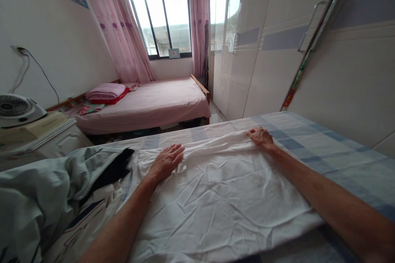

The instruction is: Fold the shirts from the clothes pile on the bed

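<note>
A wrinkled white cloth (pixel 222 201) lies spread over a bed with a blue checked sheet (pixel 324 139). My left hand (pixel 166 162) rests on the cloth's far left part, fingers curled onto a bunched fold. My right hand (pixel 261 136) presses on the cloth's far right edge, fingers bent over the rolled fold that runs between both hands.
A pile of pale green and black clothes (pixel 61 176) lies at the left of the bed. Beyond are a pink bed (pixel 154 102) with folded pillows, a white fan (pixel 15 109) on a box at left, and a white wardrobe (pixel 277 49) at right.
</note>
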`<control>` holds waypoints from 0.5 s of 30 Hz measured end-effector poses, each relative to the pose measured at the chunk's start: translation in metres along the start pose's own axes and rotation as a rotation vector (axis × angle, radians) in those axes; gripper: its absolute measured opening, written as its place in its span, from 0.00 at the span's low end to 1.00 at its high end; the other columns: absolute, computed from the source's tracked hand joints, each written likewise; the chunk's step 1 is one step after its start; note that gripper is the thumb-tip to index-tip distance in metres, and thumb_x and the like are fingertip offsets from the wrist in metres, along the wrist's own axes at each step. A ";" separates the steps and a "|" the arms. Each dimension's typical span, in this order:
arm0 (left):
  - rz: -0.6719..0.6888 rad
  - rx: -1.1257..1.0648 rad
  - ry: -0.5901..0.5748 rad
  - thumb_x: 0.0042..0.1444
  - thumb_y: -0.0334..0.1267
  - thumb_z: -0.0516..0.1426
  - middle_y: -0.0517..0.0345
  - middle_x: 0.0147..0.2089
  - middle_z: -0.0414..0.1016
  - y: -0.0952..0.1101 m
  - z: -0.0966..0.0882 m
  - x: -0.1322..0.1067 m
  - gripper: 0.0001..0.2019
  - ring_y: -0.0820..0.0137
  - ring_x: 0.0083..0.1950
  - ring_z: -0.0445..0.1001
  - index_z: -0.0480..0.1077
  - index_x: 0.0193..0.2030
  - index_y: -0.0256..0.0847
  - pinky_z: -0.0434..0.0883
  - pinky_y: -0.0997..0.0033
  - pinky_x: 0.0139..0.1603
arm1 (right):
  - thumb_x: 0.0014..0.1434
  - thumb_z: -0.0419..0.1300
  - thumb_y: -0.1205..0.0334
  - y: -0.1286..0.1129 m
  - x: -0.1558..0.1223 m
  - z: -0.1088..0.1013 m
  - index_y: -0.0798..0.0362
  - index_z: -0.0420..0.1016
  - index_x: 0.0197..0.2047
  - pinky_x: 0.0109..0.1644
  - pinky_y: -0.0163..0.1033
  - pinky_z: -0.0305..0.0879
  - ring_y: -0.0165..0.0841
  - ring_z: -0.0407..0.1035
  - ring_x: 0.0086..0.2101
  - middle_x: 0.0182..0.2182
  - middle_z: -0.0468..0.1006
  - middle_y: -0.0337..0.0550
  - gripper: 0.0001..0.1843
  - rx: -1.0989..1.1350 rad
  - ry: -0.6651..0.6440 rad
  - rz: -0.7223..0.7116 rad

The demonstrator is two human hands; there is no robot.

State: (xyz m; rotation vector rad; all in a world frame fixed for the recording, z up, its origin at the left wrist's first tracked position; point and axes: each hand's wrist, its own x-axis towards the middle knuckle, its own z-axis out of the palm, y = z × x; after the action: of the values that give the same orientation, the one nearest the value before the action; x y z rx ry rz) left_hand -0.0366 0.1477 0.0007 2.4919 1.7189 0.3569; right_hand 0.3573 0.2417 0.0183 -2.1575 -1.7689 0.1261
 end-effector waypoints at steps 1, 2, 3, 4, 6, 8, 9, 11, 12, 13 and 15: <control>0.003 0.001 -0.001 0.65 0.50 0.37 0.55 0.68 0.55 0.000 0.000 0.000 0.27 0.64 0.69 0.51 0.59 0.64 0.44 0.51 0.57 0.67 | 0.56 0.49 0.49 -0.001 0.001 0.000 0.51 0.77 0.32 0.43 0.43 0.60 0.41 0.67 0.44 0.42 0.76 0.48 0.20 -0.011 -0.005 -0.010; 0.008 0.002 0.000 0.65 0.50 0.37 0.55 0.68 0.55 0.000 0.000 0.000 0.27 0.64 0.69 0.51 0.59 0.64 0.44 0.51 0.57 0.67 | 0.56 0.50 0.49 -0.003 0.002 0.001 0.51 0.77 0.32 0.44 0.45 0.60 0.42 0.67 0.45 0.43 0.76 0.48 0.19 -0.032 -0.003 -0.014; 0.013 0.001 0.003 0.65 0.50 0.38 0.55 0.68 0.55 -0.001 0.000 0.000 0.26 0.64 0.69 0.52 0.60 0.64 0.44 0.51 0.57 0.67 | 0.56 0.50 0.52 -0.004 0.002 0.000 0.52 0.77 0.33 0.46 0.46 0.60 0.43 0.66 0.46 0.44 0.75 0.49 0.18 -0.063 0.011 -0.009; 0.019 0.001 0.008 0.65 0.50 0.38 0.55 0.68 0.56 -0.001 0.001 0.000 0.26 0.64 0.69 0.52 0.60 0.64 0.44 0.51 0.57 0.67 | 0.56 0.50 0.55 -0.006 0.002 0.000 0.53 0.77 0.35 0.47 0.48 0.60 0.44 0.65 0.47 0.45 0.74 0.51 0.17 -0.100 0.040 0.001; 0.024 0.001 0.016 0.65 0.49 0.39 0.55 0.67 0.56 -0.001 0.001 0.000 0.26 0.64 0.69 0.52 0.60 0.64 0.43 0.51 0.57 0.67 | 0.56 0.49 0.61 -0.013 -0.003 -0.002 0.56 0.76 0.41 0.48 0.52 0.59 0.46 0.64 0.48 0.47 0.73 0.55 0.17 -0.158 0.124 -0.007; 0.017 0.004 0.018 0.65 0.49 0.39 0.54 0.67 0.57 -0.001 0.001 0.000 0.25 0.64 0.69 0.52 0.61 0.63 0.43 0.51 0.58 0.67 | 0.57 0.49 0.62 -0.024 -0.013 -0.002 0.58 0.72 0.50 0.51 0.53 0.58 0.47 0.62 0.52 0.52 0.71 0.58 0.21 -0.155 0.203 -0.140; 0.012 0.004 0.018 0.65 0.49 0.39 0.54 0.67 0.57 -0.001 0.001 0.000 0.25 0.64 0.69 0.52 0.61 0.63 0.44 0.51 0.58 0.67 | 0.58 0.49 0.61 -0.030 -0.020 -0.001 0.58 0.69 0.54 0.54 0.53 0.56 0.47 0.59 0.55 0.55 0.68 0.57 0.23 -0.137 0.225 -0.263; 0.005 -0.001 0.020 0.65 0.49 0.39 0.54 0.67 0.56 -0.001 0.001 0.000 0.25 0.63 0.69 0.52 0.60 0.64 0.44 0.51 0.57 0.67 | 0.60 0.48 0.56 -0.040 -0.035 0.004 0.54 0.63 0.60 0.60 0.51 0.50 0.44 0.51 0.61 0.61 0.62 0.52 0.26 -0.112 0.202 -0.542; 0.004 -0.005 0.021 0.65 0.49 0.39 0.54 0.67 0.56 -0.001 0.001 0.000 0.25 0.63 0.69 0.52 0.60 0.64 0.44 0.51 0.57 0.67 | 0.61 0.47 0.53 -0.041 -0.041 0.007 0.53 0.61 0.62 0.62 0.51 0.47 0.42 0.48 0.63 0.63 0.59 0.49 0.28 -0.117 0.158 -0.639; 0.003 -0.010 0.020 0.65 0.49 0.39 0.54 0.68 0.56 -0.001 0.002 0.000 0.25 0.63 0.69 0.52 0.60 0.64 0.44 0.51 0.57 0.67 | 0.62 0.45 0.51 -0.041 -0.046 0.011 0.52 0.59 0.64 0.63 0.50 0.44 0.41 0.46 0.64 0.64 0.57 0.48 0.29 -0.134 0.095 -0.684; -0.004 -0.022 0.017 0.65 0.49 0.39 0.54 0.68 0.56 -0.001 0.002 -0.001 0.25 0.62 0.69 0.52 0.60 0.64 0.44 0.51 0.56 0.67 | 0.63 0.42 0.49 -0.031 -0.050 0.018 0.54 0.58 0.64 0.64 0.51 0.44 0.42 0.46 0.64 0.64 0.56 0.49 0.31 -0.182 -0.031 -0.612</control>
State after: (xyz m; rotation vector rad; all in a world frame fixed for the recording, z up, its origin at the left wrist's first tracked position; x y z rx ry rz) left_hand -0.0371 0.1475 -0.0018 2.4776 1.7161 0.3948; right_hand 0.3124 0.2027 0.0037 -1.6230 -2.4460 -0.1599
